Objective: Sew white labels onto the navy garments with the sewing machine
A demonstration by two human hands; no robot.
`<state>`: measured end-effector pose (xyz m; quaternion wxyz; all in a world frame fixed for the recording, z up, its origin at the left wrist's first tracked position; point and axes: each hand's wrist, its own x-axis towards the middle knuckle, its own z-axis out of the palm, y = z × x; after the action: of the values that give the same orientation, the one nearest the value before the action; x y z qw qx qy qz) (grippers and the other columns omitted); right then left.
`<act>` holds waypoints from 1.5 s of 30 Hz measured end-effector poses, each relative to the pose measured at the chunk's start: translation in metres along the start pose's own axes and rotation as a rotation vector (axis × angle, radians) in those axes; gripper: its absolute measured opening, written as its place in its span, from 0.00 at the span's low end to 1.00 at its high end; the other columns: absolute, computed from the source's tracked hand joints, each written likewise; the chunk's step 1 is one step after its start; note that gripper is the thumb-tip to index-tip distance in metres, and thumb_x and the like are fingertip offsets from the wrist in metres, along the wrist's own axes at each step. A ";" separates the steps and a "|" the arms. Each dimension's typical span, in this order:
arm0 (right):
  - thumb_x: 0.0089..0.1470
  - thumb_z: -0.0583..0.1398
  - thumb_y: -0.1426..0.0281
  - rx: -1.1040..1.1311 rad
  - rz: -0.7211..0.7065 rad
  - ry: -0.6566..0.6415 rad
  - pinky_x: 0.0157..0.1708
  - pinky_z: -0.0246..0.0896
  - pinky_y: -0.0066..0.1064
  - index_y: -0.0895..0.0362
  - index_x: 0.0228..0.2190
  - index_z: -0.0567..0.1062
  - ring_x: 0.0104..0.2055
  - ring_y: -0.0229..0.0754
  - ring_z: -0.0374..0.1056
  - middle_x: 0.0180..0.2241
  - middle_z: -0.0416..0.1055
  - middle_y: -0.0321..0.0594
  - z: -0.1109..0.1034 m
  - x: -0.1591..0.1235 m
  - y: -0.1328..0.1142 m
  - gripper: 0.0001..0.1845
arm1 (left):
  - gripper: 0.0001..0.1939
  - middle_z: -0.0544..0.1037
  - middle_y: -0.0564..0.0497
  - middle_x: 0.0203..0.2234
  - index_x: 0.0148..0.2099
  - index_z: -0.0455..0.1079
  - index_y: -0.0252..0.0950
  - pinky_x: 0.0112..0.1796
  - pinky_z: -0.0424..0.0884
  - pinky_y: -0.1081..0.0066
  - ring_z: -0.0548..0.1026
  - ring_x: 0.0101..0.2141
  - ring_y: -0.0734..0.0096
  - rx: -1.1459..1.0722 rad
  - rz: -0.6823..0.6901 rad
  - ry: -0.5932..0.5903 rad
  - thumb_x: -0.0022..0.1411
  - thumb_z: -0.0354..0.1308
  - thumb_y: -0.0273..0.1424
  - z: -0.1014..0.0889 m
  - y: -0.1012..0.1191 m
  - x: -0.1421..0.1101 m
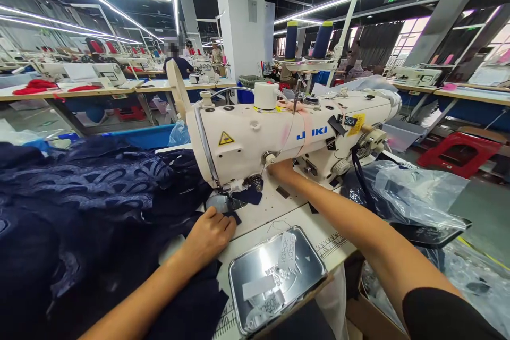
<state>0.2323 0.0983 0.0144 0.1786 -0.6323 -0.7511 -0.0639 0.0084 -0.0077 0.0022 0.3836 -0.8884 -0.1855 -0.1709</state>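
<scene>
A white sewing machine (243, 138) stands in front of me, its needle area low at the left end. My left hand (211, 231) is closed, fingers curled on the edge of navy fabric (171, 297) just before the presser foot. The fabric spreads left in a heap with lighter embroidered patterns. My right hand (282, 171) reaches under the machine's arm, behind the head; its fingers are hidden. A small navy fabric piece (253, 195) lies on the machine bed (274, 199) beside the needle area. Loose thread trails over the bed's front edge.
Nearest me on the table lies a metal tin lid (297, 281) bearing several labels. Clear plastic bags (414, 186) lie to the right, near a red stool (462, 154). Two navy thread cones (291, 41) stand behind the machine. Other people and machines are farther back.
</scene>
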 end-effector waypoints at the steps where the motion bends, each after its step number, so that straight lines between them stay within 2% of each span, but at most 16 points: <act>1: 0.49 0.48 0.79 -0.018 -0.005 -0.006 0.39 0.57 0.39 0.62 0.39 0.71 0.43 0.51 0.64 0.37 0.71 0.52 -0.004 -0.006 -0.001 0.17 | 0.15 0.66 0.53 0.13 0.25 0.66 0.31 0.26 0.55 0.69 0.64 0.16 0.72 0.000 0.001 -0.002 0.56 0.42 0.16 0.000 0.001 0.000; 5: 0.50 0.48 0.79 -0.073 -0.116 -0.022 0.38 0.57 0.37 0.63 0.36 0.72 0.41 0.51 0.63 0.36 0.69 0.54 -0.020 -0.041 -0.023 0.15 | 0.13 0.67 0.52 0.13 0.26 0.66 0.31 0.26 0.56 0.69 0.64 0.17 0.71 0.013 0.001 -0.017 0.55 0.44 0.16 0.001 0.003 -0.001; 8: 0.51 0.49 0.79 -0.150 -0.335 -0.026 0.35 0.58 0.35 0.61 0.35 0.71 0.40 0.48 0.63 0.36 0.68 0.51 -0.023 -0.070 -0.047 0.13 | 0.11 0.67 0.52 0.13 0.25 0.65 0.31 0.26 0.56 0.69 0.64 0.17 0.72 0.034 0.000 -0.041 0.55 0.46 0.17 0.001 0.005 -0.001; 10: 0.52 0.51 0.77 -0.123 -0.385 -0.064 0.33 0.59 0.33 0.60 0.34 0.71 0.40 0.47 0.63 0.36 0.68 0.49 -0.022 -0.084 -0.056 0.10 | 0.11 0.67 0.53 0.13 0.25 0.65 0.31 0.26 0.56 0.70 0.64 0.16 0.72 0.046 -0.002 -0.057 0.55 0.46 0.18 0.000 0.005 -0.002; 12: 0.53 0.54 0.70 -0.028 -0.403 -0.116 0.34 0.60 0.33 0.61 0.33 0.71 0.40 0.46 0.63 0.35 0.68 0.47 -0.021 -0.092 -0.054 0.09 | 0.11 0.68 0.53 0.13 0.26 0.65 0.31 0.26 0.56 0.69 0.64 0.17 0.72 0.049 -0.006 -0.068 0.56 0.46 0.18 0.000 0.005 -0.003; 14: 0.52 0.56 0.65 0.095 -0.458 -0.161 0.38 0.61 0.35 0.62 0.34 0.72 0.41 0.45 0.63 0.36 0.69 0.47 -0.022 -0.095 -0.044 0.12 | 0.12 0.68 0.52 0.13 0.26 0.64 0.32 0.26 0.56 0.69 0.64 0.17 0.72 0.035 -0.010 -0.078 0.57 0.45 0.17 -0.001 0.005 -0.004; 17: 0.50 0.57 0.74 0.207 -0.578 -0.197 0.44 0.59 0.35 0.63 0.38 0.72 0.46 0.45 0.61 0.43 0.68 0.48 -0.023 -0.096 -0.024 0.11 | 0.12 0.69 0.52 0.14 0.26 0.64 0.32 0.26 0.55 0.69 0.64 0.17 0.72 0.007 -0.015 -0.096 0.57 0.44 0.17 -0.002 0.005 -0.004; 20: 0.49 0.57 0.78 0.216 -0.642 -0.177 0.45 0.60 0.36 0.63 0.39 0.71 0.48 0.45 0.59 0.46 0.65 0.49 -0.022 -0.098 -0.012 0.12 | 0.12 0.69 0.52 0.14 0.26 0.64 0.32 0.26 0.55 0.68 0.65 0.17 0.72 -0.004 -0.019 -0.106 0.57 0.44 0.17 -0.002 0.006 -0.003; 25: 0.54 0.54 0.71 0.083 -0.821 -0.033 0.38 0.61 0.35 0.64 0.34 0.72 0.39 0.43 0.62 0.37 0.68 0.49 -0.015 -0.095 -0.009 0.10 | 0.12 0.69 0.52 0.14 0.25 0.64 0.33 0.27 0.55 0.68 0.65 0.17 0.72 0.009 -0.037 -0.120 0.57 0.44 0.18 -0.003 0.006 -0.002; 29: 0.58 0.47 0.76 -0.117 -1.048 0.055 0.32 0.57 0.32 0.61 0.29 0.71 0.31 0.40 0.60 0.31 0.68 0.45 -0.011 -0.085 -0.006 0.14 | 0.12 0.69 0.52 0.14 0.24 0.64 0.32 0.26 0.54 0.68 0.65 0.17 0.72 0.004 -0.030 -0.117 0.56 0.45 0.17 -0.003 0.006 -0.003; 32: 0.58 0.44 0.79 -0.183 -1.175 0.058 0.31 0.53 0.31 0.60 0.27 0.69 0.30 0.38 0.58 0.28 0.67 0.42 -0.013 -0.079 -0.008 0.17 | 0.12 0.68 0.52 0.13 0.24 0.64 0.32 0.26 0.54 0.68 0.65 0.17 0.72 -0.003 -0.033 -0.098 0.56 0.45 0.17 -0.003 0.006 -0.002; 35: 0.58 0.45 0.78 -0.171 -1.125 0.051 0.32 0.52 0.32 0.60 0.24 0.68 0.30 0.39 0.58 0.26 0.65 0.41 -0.016 -0.078 -0.024 0.16 | 0.12 0.68 0.53 0.13 0.24 0.64 0.31 0.26 0.55 0.68 0.65 0.17 0.72 -0.010 -0.039 -0.083 0.57 0.44 0.17 -0.002 0.007 -0.002; 38: 0.56 0.48 0.76 -0.107 -0.880 0.038 0.34 0.52 0.33 0.61 0.25 0.69 0.34 0.41 0.59 0.29 0.66 0.44 -0.015 -0.081 -0.049 0.13 | 0.13 0.69 0.53 0.13 0.26 0.64 0.32 0.26 0.55 0.69 0.65 0.17 0.73 -0.002 -0.041 -0.082 0.57 0.43 0.17 -0.002 0.007 -0.003; 41: 0.53 0.52 0.74 0.011 -0.649 -0.073 0.35 0.54 0.33 0.62 0.26 0.70 0.35 0.42 0.61 0.32 0.66 0.44 -0.012 -0.083 -0.069 0.08 | 0.14 0.68 0.53 0.13 0.26 0.64 0.32 0.26 0.56 0.69 0.65 0.16 0.73 0.010 -0.062 -0.079 0.59 0.42 0.18 -0.004 0.006 -0.007; 45: 0.52 0.54 0.75 0.230 -0.498 -0.205 0.37 0.56 0.30 0.61 0.25 0.70 0.36 0.40 0.62 0.32 0.67 0.42 -0.006 -0.079 -0.076 0.07 | 0.15 0.67 0.54 0.12 0.28 0.64 0.31 0.25 0.57 0.70 0.64 0.16 0.74 0.025 -0.095 -0.057 0.60 0.39 0.18 -0.009 0.005 -0.012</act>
<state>0.1708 0.0084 0.0025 0.1512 -0.4074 -0.8996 0.0438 -0.0014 -0.0200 0.0001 0.3807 -0.8782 -0.2405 -0.1611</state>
